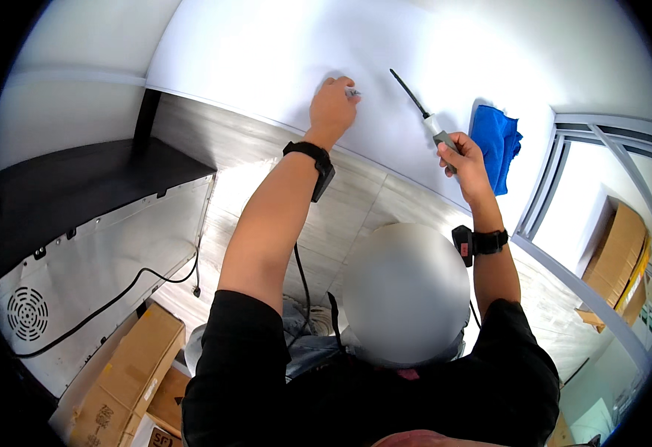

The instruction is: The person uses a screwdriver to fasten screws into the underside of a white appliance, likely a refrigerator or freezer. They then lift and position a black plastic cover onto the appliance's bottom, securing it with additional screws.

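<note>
My right hand (461,158) is wrapped round the grey-and-white handle of a screwdriver (422,110). Its dark shaft points up and to the left above the white table (244,52). Farther left over the same table, my left hand (335,103) is closed, fingers curled in. A small pale, shiny bit (352,92) pokes out by the fingertips, too small to name. Just right of my right hand lies a crumpled blue cloth (495,141).
A metal-sided cabinet with a black top (80,186) stands at the left, a black cable (128,287) hanging along it. Cardboard boxes (128,372) sit below. At the right are a metal frame (564,276) and another cardboard box (615,249).
</note>
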`<state>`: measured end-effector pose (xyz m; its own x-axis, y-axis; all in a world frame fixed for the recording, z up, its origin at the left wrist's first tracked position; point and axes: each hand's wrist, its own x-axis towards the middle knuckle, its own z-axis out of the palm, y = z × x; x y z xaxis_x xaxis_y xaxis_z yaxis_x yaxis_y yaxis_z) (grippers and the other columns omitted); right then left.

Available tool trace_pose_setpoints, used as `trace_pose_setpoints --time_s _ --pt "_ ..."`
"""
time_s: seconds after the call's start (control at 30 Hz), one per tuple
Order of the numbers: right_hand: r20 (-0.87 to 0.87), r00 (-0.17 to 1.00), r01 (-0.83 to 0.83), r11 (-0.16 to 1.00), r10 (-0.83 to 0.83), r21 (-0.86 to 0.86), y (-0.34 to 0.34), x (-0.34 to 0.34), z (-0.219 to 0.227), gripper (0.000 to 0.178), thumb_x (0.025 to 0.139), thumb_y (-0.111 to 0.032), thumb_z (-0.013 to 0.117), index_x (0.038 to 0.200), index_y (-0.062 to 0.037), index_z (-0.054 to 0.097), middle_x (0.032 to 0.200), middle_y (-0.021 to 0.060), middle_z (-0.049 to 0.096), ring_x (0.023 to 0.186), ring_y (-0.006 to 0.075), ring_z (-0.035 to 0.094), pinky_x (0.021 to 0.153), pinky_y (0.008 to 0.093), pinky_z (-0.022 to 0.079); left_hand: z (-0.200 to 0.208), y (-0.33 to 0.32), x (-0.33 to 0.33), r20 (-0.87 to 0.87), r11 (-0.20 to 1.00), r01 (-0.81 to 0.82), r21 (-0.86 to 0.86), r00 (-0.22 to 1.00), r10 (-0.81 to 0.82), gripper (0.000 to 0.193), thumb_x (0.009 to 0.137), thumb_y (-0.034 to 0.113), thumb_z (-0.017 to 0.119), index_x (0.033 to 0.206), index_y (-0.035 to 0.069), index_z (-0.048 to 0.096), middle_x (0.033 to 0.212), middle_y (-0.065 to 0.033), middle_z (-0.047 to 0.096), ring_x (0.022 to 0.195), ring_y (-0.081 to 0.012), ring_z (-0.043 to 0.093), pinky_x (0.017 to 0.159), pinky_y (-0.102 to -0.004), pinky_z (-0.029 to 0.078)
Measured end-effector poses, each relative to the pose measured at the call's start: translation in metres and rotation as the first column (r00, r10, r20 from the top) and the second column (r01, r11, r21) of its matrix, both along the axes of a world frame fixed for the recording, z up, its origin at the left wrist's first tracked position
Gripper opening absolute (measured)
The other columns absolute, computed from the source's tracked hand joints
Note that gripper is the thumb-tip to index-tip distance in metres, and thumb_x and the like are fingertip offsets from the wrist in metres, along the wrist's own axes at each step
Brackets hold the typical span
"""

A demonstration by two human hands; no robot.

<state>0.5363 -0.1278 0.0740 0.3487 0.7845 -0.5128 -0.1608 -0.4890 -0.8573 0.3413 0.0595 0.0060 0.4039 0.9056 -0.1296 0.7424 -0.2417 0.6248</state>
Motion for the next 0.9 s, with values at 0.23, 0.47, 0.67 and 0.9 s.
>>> trace_pose_setpoints --time_s 0.23,0.47,0.67,0.9 --pt "-0.006 1.0 -0.001 1.0 0.001 -0.013 -0.003 -0.005 -0.018 0.018 0.083 -0.019 0.067 0.09 -0.0054 0.057 0.069 -0.0023 0.052 0.059 0.0059 0.048 0.05 0.0209 0.037 0.001 0.003 0.002 0.005 0.998 0.015 0.054 1.0 -0.016 0.016 0.081 0.017 0.065 0.097 0.014 0.063 0.089 -0.0031 0.058 0.078 -0.0211 0.059 0.068 -0.0337 0.049" --pt "0.046 0.997 -0.066 0.998 0.067 -0.022 0.007 -0.011 -0.028 0.018 0.083 -0.019 0.066 0.091 -0.0059 0.057 0.067 -0.002 0.051 0.058 0.005 0.046 0.05 0.0203 0.036 -0.003 0.006 0.006 -0.004 0.984 0.1 0.145 0.995 -0.101 0.007 0.083 0.012 0.059 0.089 0.012 0.062 0.088 -0.0063 0.059 0.078 -0.0278 0.058 0.066 -0.0374 0.048" --pt "0.12 0.975 -0.199 0.977 0.189 0.082 0.003 -0.018 -0.013 0.013 0.085 -0.016 0.062 0.094 -0.0078 0.057 0.07 -0.0035 0.051 0.06 0.005 0.046 0.052 0.0204 0.036 -0.006 -0.012 -0.002 0.533 0.967 -0.255 -0.003 0.818 0.217 0.008 0.08 0.009 0.062 0.081 0.003 0.056 0.076 -0.01 0.063 0.068 -0.0226 0.06 0.065 -0.031 0.049" --pt "0.258 0.79 -0.594 0.799 0.556 0.096 0.044 -0.082 -0.03 0.017 0.082 -0.013 0.064 0.093 -0.0035 0.056 0.074 -0.0007 0.052 0.067 0.0106 0.048 0.06 0.0239 0.04 0.009 -0.06 -0.126 0.385 0.408 -0.225 -0.885 0.138 0.912 0.015 0.087 0.005 0.052 0.101 0.0 0.055 0.08 -0.0094 0.061 0.062 -0.0105 0.051 0.052 -0.0241 0.043"
